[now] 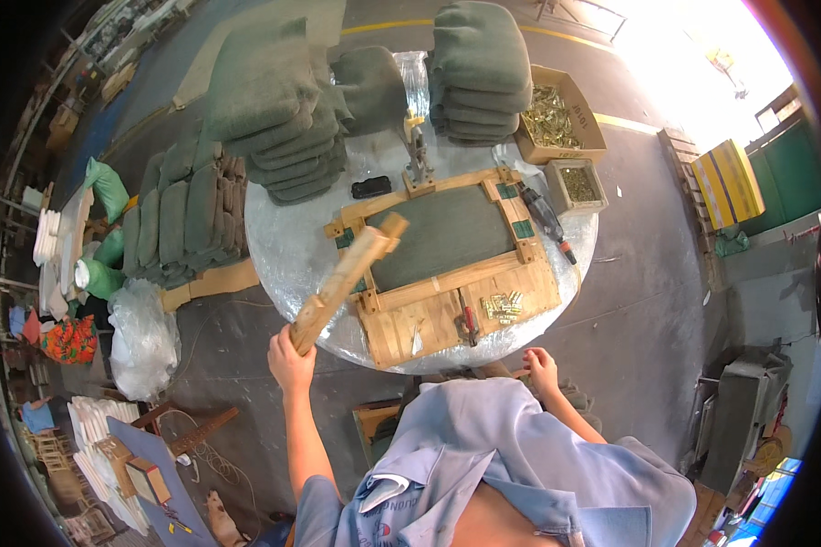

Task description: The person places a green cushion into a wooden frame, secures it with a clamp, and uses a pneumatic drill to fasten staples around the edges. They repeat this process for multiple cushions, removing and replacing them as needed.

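Observation:
My left hand [292, 363] is closed round the lower end of a wooden bar [342, 283] with small blocks on it. The bar slants up over the left edge of a wooden frame jig [456, 285]. Inside the jig lies a grey-green fabric-covered pad [442, 235]. By the table's front edge, my right hand [540, 369] has its fingers curled in; what they hold, if anything, I cannot make out. A red-handled screwdriver [468, 321] and several brass-coloured metal fittings [502, 307] lie on the plywood base [397, 337]. A toggle clamp [418, 164] stands at the jig's far side.
The round table [287, 264] is wrapped in plastic film. A power screwdriver [545, 216] lies right of the jig, a black phone-like object [371, 187] behind it. Stacked pads [265, 87], [479, 64] stand at the back. A carton of metal parts [556, 118] and a smaller box [576, 184] sit right.

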Available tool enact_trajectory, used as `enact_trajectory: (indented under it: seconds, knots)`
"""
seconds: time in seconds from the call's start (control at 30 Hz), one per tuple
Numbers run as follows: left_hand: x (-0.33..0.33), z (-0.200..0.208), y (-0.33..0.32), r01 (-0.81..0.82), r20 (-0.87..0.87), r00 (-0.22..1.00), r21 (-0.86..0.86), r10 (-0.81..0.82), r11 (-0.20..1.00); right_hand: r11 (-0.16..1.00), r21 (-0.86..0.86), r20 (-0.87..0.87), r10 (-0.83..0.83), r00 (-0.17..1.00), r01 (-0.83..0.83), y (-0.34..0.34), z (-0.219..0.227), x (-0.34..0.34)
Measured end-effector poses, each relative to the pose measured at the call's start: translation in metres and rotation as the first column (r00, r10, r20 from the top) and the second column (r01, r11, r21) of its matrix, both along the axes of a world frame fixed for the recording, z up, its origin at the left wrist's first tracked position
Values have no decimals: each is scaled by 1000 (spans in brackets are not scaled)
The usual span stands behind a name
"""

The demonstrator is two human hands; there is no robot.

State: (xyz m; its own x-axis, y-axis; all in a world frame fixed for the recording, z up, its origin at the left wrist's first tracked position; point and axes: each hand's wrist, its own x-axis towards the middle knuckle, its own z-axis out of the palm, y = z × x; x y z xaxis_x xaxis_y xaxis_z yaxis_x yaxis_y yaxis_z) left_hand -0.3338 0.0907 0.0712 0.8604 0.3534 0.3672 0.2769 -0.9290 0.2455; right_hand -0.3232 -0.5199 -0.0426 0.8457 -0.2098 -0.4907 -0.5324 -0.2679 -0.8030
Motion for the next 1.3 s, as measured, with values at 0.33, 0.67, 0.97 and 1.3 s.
enact_trajectory:
  seconds: [0.33, 0.67, 0.97, 1.3]
  knots:
    - [216, 32, -97, 377, -76, 926, 147, -370, 914, 972, -185, -108, 124, 986, -142, -4, -2, -4]
    - [330, 7, -148, 466, -373, 836, 96, -402, 880, 965, -155, -344, -252, 904, 210, -89, -51, -96]
    - [340, 19, -138, 490, -497, 771, 61, -399, 870, 978, -178, -460, -180, 869, 108, -101, -118, -145]
    - [356, 27, -159, 426, -532, 766, -3, -362, 905, 992, -74, -138, -109, 984, 99, -94, -57, 69]
